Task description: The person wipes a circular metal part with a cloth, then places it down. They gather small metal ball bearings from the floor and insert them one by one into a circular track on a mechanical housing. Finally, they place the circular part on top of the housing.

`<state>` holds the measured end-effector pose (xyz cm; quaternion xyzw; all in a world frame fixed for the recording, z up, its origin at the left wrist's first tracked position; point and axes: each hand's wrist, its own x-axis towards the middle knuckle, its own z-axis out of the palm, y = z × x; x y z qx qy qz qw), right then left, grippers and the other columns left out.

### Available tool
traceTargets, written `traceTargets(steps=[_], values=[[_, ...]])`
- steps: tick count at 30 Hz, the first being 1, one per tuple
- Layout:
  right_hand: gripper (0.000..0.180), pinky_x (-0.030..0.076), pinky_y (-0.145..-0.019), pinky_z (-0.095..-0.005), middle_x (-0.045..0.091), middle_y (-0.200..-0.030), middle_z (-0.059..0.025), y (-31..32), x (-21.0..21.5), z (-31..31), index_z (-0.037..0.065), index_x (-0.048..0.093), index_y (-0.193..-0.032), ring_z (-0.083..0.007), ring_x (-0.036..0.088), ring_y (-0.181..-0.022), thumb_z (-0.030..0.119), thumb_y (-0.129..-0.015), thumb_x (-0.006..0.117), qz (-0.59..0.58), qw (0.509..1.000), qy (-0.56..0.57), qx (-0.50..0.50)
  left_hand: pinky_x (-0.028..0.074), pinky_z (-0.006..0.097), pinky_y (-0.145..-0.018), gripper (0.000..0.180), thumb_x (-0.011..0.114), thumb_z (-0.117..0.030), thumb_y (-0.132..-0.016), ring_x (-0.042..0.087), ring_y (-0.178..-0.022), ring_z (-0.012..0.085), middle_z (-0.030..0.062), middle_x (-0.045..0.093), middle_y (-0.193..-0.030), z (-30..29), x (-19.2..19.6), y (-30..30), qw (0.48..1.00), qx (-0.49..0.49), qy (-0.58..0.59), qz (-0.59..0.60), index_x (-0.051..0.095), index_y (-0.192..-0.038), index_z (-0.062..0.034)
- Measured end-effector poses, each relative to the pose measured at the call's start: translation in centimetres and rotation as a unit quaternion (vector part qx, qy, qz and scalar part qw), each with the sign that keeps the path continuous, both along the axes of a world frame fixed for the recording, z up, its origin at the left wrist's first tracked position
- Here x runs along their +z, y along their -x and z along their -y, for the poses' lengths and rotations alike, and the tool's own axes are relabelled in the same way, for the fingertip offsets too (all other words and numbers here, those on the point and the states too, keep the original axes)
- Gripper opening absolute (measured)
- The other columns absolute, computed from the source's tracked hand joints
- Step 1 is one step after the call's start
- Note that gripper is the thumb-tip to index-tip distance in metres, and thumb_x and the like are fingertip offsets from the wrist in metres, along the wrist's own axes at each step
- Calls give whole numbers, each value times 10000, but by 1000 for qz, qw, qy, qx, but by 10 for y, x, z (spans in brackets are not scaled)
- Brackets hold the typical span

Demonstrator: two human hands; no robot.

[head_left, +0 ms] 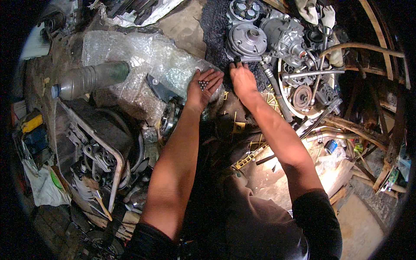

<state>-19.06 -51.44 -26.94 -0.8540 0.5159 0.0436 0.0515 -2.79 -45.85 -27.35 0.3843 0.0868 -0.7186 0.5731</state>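
Observation:
My left hand (205, 86) is turned palm up and slightly cupped, with several small shiny steel balls (202, 84) lying in it. To its right, my right hand (242, 80) points away from me with its fingers curled down and drawn together. Its fingertips meet something small and dark just at the near edge of a round grey metal housing (247, 41); what they grip is too small to name. Under and beside my left hand spreads clear bubble wrap (151, 56).
A large plastic bottle (93, 80) lies at the left. Below it sits a tray (117, 160) of greasy metal parts with a brush (102, 201). At the right, a round basin (281, 93) holds gears, a wrench (314, 74) and castings. A ring-shaped bearing (167, 119) stands by my left forearm.

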Motion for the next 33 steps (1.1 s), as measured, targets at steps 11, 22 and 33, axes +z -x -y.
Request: traceTargets(steps=[11, 22, 33], values=[[187, 592, -838, -408, 604, -1267, -202, -2, -10, 3, 28, 735, -956, -373, 613, -1135, 73, -850, 588, -23, 999, -16, 33, 454, 488, -1100, 517, 265, -346, -1085, 573, -1215, 400, 298, 592, -1213, 1, -7, -1, 1000, -7, 1, -9, 488, -1192, 109], [212, 559, -822, -445, 681, -1018, -228, 16, 14, 13, -18, 712, -923, -431, 667, -921, -28, -782, 554, 6, 991, -133, 4, 397, 469, -1141, 549, 323, -379, -1066, 524, -1277, 397, 295, 533, -1324, -3, -8, -2, 1000, -17, 15, -15, 384, -1328, 100], [202, 584, -941, -352, 679, -1045, -176, 14, 15, -15, -138, 630, -1095, -269, 683, -964, -55, -911, 611, 659, 463, -369, -464, 394, 474, -1140, 537, 295, -374, -1075, 520, -1289, 376, 259, 556, -1308, -1, -4, -1, 1000, -8, 11, -20, 433, -1299, 94]])
